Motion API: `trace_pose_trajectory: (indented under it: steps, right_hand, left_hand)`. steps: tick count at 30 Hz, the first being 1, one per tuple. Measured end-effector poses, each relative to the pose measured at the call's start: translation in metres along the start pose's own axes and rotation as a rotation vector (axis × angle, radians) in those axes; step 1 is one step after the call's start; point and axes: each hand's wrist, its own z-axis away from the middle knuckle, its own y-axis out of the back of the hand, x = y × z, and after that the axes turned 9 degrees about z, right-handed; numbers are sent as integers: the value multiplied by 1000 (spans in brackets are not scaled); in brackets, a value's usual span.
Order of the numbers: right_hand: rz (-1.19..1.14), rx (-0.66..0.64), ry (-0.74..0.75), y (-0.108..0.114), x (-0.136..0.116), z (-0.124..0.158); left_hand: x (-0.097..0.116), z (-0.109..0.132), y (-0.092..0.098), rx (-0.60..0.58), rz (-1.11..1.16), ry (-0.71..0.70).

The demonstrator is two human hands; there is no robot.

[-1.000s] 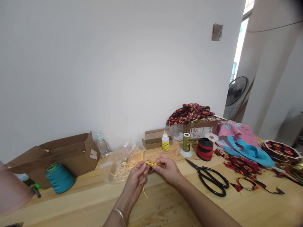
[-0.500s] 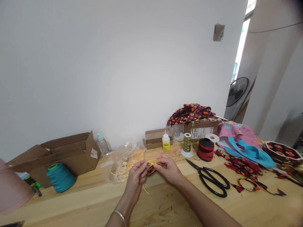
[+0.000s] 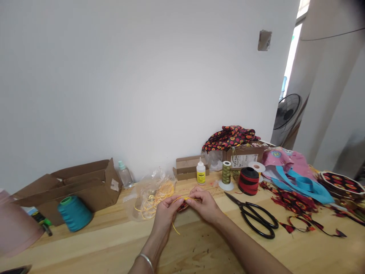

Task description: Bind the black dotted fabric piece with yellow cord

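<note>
My left hand (image 3: 167, 209) is closed, pinching a thin yellow cord (image 3: 184, 198) that arches over to the other hand. My right hand (image 3: 203, 205) is closed on the same cord from the right. A loose end of the cord hangs below my left fingers. Between the hands sits a small piece of dark patterned fabric (image 3: 183, 206), mostly hidden by the fingers. Just behind my left hand lies a clear plastic bag (image 3: 139, 190) with a tangle of yellow cord (image 3: 162, 190) in and around it.
Large black scissors (image 3: 253, 215) lie right of my right arm. Behind stand a glue bottle (image 3: 201, 174), an olive thread spool (image 3: 226, 175) and a red-black roll (image 3: 248, 182). Left are a teal thread cone (image 3: 74, 214) and a cardboard box (image 3: 82, 190). Fabric scraps (image 3: 295, 198) lie right.
My left fingers have shifted along the yellow cord, with the thumb now laid toward the right hand. The cord between the hands has become a low arch. The rest stays in place.
</note>
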Motion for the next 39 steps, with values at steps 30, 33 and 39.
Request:
trace_pose_trajectory:
  steps: [30,33,39]
  right_hand:
    - [8,-133,37,4,-1,1]
    - [13,-122,16,4,0,1]
    - [-206,-203,-89,5,-4,0]
  left_hand:
    - [-4,0,5,-105,-2,58]
    - [-2,2,2,-63,18,53]
    - [3,5,0,3,-10,87]
